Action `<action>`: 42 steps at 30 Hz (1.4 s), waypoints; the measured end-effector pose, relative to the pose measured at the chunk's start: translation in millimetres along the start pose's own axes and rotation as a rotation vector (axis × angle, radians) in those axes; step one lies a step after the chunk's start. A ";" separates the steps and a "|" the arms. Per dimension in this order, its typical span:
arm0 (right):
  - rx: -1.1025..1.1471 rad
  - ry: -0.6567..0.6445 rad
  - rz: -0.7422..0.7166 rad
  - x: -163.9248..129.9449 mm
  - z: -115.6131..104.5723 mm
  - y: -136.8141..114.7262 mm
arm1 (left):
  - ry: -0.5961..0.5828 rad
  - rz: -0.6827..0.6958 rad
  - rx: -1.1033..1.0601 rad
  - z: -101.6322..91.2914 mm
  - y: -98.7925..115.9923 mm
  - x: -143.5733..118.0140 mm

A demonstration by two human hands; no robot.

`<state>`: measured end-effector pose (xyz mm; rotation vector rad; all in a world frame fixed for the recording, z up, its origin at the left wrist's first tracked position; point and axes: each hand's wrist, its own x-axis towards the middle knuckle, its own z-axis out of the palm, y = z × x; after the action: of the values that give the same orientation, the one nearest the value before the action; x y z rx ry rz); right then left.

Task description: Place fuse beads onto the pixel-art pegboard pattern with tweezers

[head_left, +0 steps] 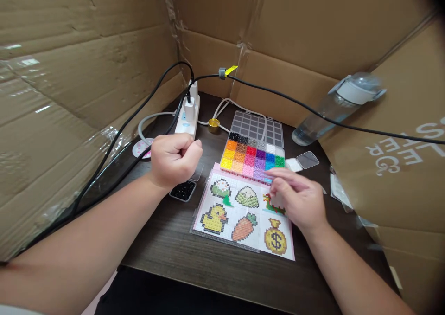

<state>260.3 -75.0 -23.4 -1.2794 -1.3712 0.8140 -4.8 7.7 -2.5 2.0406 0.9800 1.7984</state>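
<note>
Fingers (278, 178) of the right hand (299, 201) lie spread over the pattern sheet (243, 215), gripping nothing visible.
Left hand (174, 159) is closed in a fist above the small black-bead tray (182, 190); the sheet lies flat on the worktop (174, 245), its long axis left to right, just before the bead box (253, 157).

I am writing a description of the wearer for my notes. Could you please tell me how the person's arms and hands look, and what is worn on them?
Both forearms are bare up to the picture's edge: no sleeves show. The left hand and right hand wear no gloves, and no rings, watch or bracelet can be seen. The right hand is slightly blurred.
</note>
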 end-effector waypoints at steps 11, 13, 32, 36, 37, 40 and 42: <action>-0.048 -0.245 0.102 -14.2 38.1 -12.6 | -0.003 -0.009 0.031 0.9 -1.4 -2.8; -0.042 -0.254 0.102 -14.3 37.3 -11.1 | -0.007 -0.006 0.040 0.9 -0.6 -2.9; -0.050 -0.273 0.087 -15.6 37.0 -9.8 | -0.022 -0.003 0.031 4.4 2.2 -4.8; -0.050 -0.284 0.083 -14.9 36.9 -9.2 | -0.027 -0.003 0.019 4.3 2.0 -4.9; -0.052 -0.287 0.080 -14.8 36.9 -8.9 | -0.028 -0.005 0.017 4.3 1.8 -4.9; -0.059 -0.290 0.065 -14.4 36.5 -8.3 | -0.031 0.001 0.014 4.3 1.5 -4.8; -0.066 -0.280 0.053 -14.3 36.3 -8.4 | -0.031 0.007 0.014 4.4 1.2 -4.7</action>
<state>221.7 -84.3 -27.0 -1.2924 -1.6019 1.0215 -0.3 4.9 -6.4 2.0759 0.9808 1.7633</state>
